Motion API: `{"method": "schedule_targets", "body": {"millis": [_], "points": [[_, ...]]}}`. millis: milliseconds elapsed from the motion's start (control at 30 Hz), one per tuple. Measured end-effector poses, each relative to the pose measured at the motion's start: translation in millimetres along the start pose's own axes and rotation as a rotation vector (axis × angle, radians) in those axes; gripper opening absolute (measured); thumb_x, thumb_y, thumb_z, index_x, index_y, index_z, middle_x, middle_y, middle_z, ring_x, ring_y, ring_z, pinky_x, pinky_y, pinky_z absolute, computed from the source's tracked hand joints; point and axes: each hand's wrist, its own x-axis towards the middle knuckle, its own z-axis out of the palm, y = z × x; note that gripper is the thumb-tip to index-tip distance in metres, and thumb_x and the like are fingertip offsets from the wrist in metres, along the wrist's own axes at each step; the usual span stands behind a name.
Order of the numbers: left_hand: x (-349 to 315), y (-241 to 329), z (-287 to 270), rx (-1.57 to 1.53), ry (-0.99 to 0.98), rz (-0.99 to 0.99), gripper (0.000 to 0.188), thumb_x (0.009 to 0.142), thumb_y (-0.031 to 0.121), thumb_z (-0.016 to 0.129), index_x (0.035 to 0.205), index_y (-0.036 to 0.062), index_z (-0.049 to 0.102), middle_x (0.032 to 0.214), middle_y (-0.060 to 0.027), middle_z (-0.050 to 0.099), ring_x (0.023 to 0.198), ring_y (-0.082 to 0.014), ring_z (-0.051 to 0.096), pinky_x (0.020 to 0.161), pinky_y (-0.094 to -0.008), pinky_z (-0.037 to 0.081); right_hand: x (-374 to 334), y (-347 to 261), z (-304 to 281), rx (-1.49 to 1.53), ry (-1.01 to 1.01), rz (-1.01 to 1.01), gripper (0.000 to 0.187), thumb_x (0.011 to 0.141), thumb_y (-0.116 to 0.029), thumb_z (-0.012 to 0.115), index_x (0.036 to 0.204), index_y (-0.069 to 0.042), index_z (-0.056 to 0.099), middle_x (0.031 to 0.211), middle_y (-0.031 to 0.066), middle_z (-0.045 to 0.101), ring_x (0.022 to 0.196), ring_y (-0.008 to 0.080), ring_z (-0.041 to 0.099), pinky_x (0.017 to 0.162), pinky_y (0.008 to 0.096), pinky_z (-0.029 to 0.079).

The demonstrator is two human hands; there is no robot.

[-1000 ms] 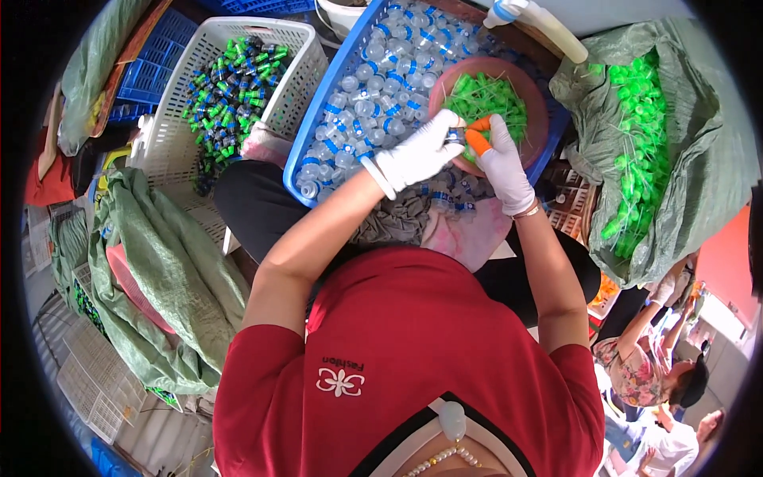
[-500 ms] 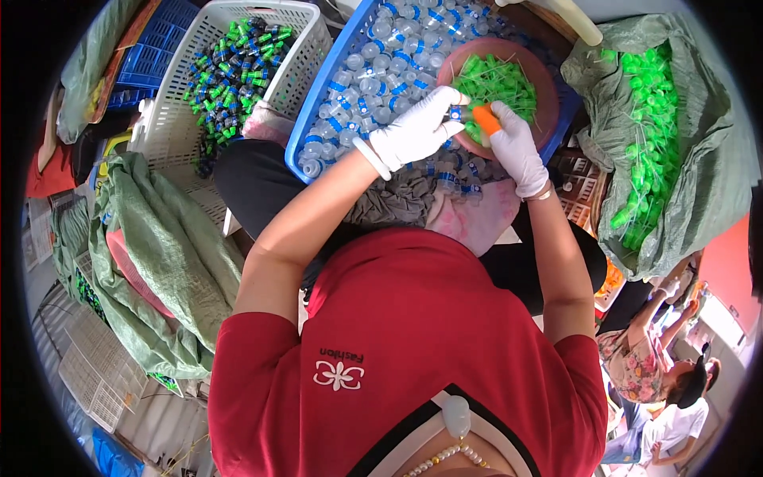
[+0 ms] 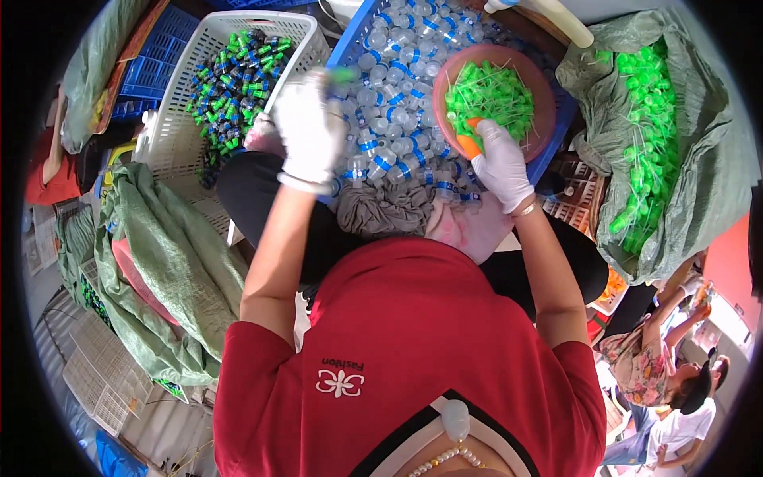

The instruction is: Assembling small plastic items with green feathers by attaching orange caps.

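Observation:
My left hand (image 3: pixel 311 131), in a white glove, is smeared by motion beside the white basket. A blurred green tip sticks out at its fingers; it looks like the top of a small bottle, whose body I cannot make out. Gloved in white with orange finger covers, my right hand (image 3: pixel 501 163) is at the near edge of a pink bowl (image 3: pixel 548 99). Its thumb and forefinger are apart, against the green caps with thin pale stems (image 3: pixel 491 94). Under the bowl, a blue tub (image 3: pixel 343 49) holds many small clear bottles with blue bands (image 3: pixel 389 119).
Green-topped dark bottles (image 3: pixel 238 75) lie in a white slatted basket (image 3: pixel 179 95) at the left. A green-grey sack (image 3: pixel 703 143) of more green caps stands open at the right. Grey cloth (image 3: pixel 381 208) and pink cloth (image 3: pixel 469 226) cover my lap. Other people (image 3: pixel 648 366) work at the lower right.
My left hand has swung left from the bowl toward the white basket, away from my right hand. My right hand has let go of the bottle and come down to the green caps.

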Motion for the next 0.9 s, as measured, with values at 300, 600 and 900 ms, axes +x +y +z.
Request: {"method": "schedule_targets", "body": {"millis": [300,600,900], "points": [[3.9,7.3,91.7,0.138,-0.303,0.265,0.027,0.084,0.018,0.059,0.110,0.0146,0.068,0.106,-0.0070,0.066,0.102,-0.0289,0.059,0.081,-0.0440,0.048,7.1,2.1,16.2,-0.291,-0.263,0.029,0.025,0.083,-0.011,0.067,0.105,-0.002,0.064,0.098,0.0219,0.066,0.087,0.0386,0.063,0.076,0.0479,0.049],[25.0,9.8,105.0,0.286,-0.520,0.459,0.021,0.089,0.026,0.059,0.104,0.0142,0.067,0.105,-0.0075,0.065,0.099,-0.0288,0.059,0.075,-0.0414,0.048,-7.5,17.9,-9.3,-0.034,0.036,0.124,0.025,0.079,-0.012,0.072,0.100,-0.002,0.063,0.095,0.0194,0.065,0.089,0.0392,0.063,0.078,0.0477,0.049],[26.4,47.0,67.0,-1.323,-0.531,-0.374,0.043,0.080,0.003,0.072,0.120,0.0084,0.059,0.100,-0.0047,0.058,0.094,-0.0192,0.058,0.080,-0.0318,0.049,24.3,-27.9,-26.1,0.023,0.193,-0.019,0.028,0.081,-0.012,0.071,0.105,-0.003,0.061,0.093,0.0192,0.065,0.084,0.0382,0.063,0.074,0.0461,0.049]]}}
